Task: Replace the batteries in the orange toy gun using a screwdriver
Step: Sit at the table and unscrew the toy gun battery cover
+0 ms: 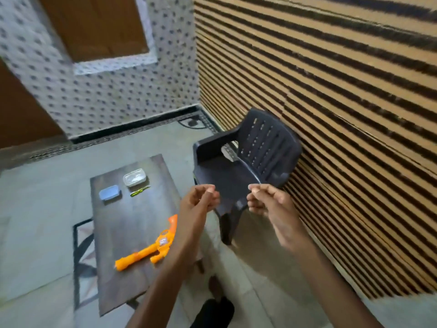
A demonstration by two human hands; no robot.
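The orange toy gun (151, 247) lies flat on the near end of the dark table (113, 233), and the small screwdriver (140, 191) lies toward the table's far end, just beside a white tub (136, 177) and near a blue tub (110, 194). Both hands are raised past the table's right edge, in front of a dark plastic chair (260, 143). The left hand (198, 202) has a narrow grip, fingers curled and nothing seen in it, while the right hand (267, 200) pinches thumb to forefinger, and I cannot tell whether its grip holds the thin pale line at its fingertips.
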